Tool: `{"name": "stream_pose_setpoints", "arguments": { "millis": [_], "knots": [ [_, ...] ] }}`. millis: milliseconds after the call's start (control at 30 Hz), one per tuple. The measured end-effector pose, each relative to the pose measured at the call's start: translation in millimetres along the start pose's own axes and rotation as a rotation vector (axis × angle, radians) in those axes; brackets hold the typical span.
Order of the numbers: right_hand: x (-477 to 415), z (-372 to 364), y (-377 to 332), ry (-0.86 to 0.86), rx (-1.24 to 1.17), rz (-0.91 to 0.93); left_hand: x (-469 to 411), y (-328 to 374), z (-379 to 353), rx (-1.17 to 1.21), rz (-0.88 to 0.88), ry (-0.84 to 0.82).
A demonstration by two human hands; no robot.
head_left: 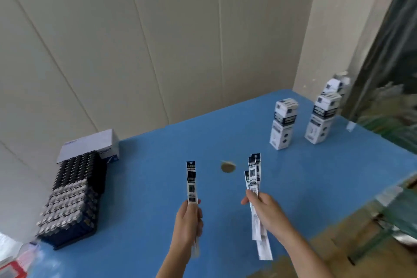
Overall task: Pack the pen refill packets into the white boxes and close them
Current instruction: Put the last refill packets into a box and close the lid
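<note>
The left hand [188, 221] pinches one pen refill packet [191, 181] upright, and the right hand [266, 212] grips a small bundle of packets [253, 178], also upright, while the standing white boxes [283, 124] lie farther off to the right, nearer the right hand.

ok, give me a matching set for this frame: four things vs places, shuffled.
1. single black-and-white refill packet
2. bunch of black-and-white refill packets
3. tall white printed boxes
4. dark tray of black and silver pen parts

A. upright, far right of blue table
B. in left hand
C. table's left edge
D. in right hand

Pairs: 1-B, 2-D, 3-A, 4-C
</note>
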State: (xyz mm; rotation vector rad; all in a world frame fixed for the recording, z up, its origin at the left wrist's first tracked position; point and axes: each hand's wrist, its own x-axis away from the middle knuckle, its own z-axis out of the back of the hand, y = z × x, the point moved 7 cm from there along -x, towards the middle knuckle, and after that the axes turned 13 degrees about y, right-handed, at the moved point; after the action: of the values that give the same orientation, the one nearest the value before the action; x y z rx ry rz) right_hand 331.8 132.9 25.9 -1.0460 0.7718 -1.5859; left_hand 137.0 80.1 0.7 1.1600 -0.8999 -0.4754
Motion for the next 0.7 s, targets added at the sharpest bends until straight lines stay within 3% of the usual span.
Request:
{"name": "stream_pose_setpoints", "arguments": {
  "millis": [233, 367, 700],
  "knots": [
    [-36, 150, 49, 0.018, 0.084, 0.051, 76, 12, -139, 0.133, 0.037, -0.283],
    [-60, 238, 74, 0.055, 0.193, 0.063, 107, 19, -213, -0.011, -0.151, -0.29],
    [-119, 350, 58, 0.089, 0.087, 0.157, 148, 90, -320, -0.147, -0.467, -0.277]
  ]
}}
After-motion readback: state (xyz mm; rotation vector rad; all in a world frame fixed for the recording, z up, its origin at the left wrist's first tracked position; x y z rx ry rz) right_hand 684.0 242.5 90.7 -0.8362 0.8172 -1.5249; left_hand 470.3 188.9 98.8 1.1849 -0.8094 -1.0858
